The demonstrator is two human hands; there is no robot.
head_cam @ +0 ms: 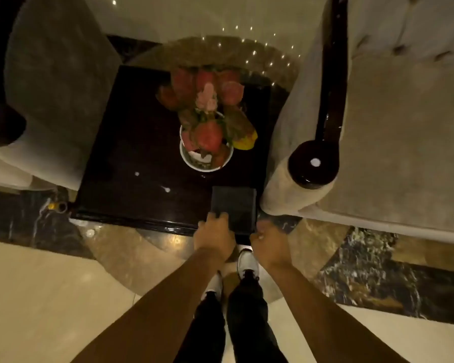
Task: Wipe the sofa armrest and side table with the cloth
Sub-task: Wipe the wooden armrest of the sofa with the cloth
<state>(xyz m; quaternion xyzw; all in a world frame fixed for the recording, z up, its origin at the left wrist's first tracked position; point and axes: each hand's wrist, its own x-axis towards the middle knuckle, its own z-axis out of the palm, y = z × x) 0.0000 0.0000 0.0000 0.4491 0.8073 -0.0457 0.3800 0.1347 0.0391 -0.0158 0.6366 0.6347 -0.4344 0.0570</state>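
Observation:
A dark, flat, folded cloth (233,208) lies on the near right corner of the glossy dark side table (131,158). My left hand (215,234) grips the cloth's near left edge, fingers on top. Curled at the near right corner, my right hand (269,244) pinches that edge; its fingertips are hidden. The beige sofa armrest (278,189) with a round dark wooden cap (312,163) stands just right of the table, close to the cloth.
A white pot of red and pink flowers (207,127) stands mid-table, behind the cloth. Another beige sofa (53,82) borders the table's left side. My shoes (247,260) stand on the marble floor below the table's front edge. Small items (55,205) lie on the floor at left.

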